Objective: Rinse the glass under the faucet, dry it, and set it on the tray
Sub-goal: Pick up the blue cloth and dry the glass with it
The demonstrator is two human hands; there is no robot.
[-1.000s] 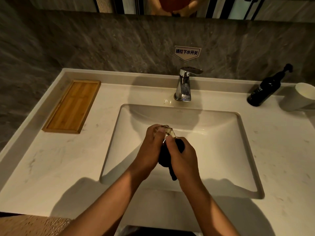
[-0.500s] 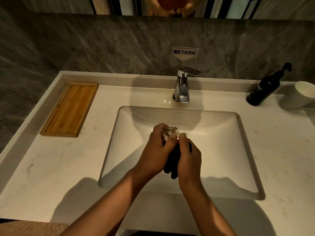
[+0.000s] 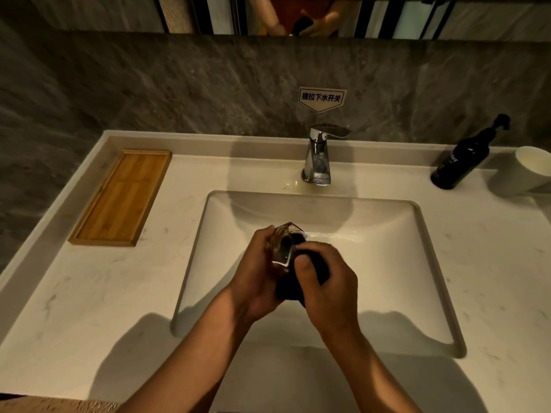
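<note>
My left hand (image 3: 256, 272) grips a clear faceted glass (image 3: 283, 244), tilted over the middle of the white sink basin (image 3: 387, 263). My right hand (image 3: 325, 281) holds a dark cloth (image 3: 290, 289) pressed against the glass; most of the cloth is hidden between my palms. The chrome faucet (image 3: 318, 156) stands behind the basin with no water running. An empty bamboo tray (image 3: 122, 198) lies on the counter to the left.
A black pump bottle (image 3: 460, 160) and a white cup (image 3: 529, 171) stand at the counter's back right. A small sign (image 3: 322, 98) hangs on the grey stone wall above the faucet. A mirror's lower edge runs across the top.
Both hands have shifted slightly, turning the glass against the cloth. The glass is now more exposed at the top of my left hand, its open side showing.
</note>
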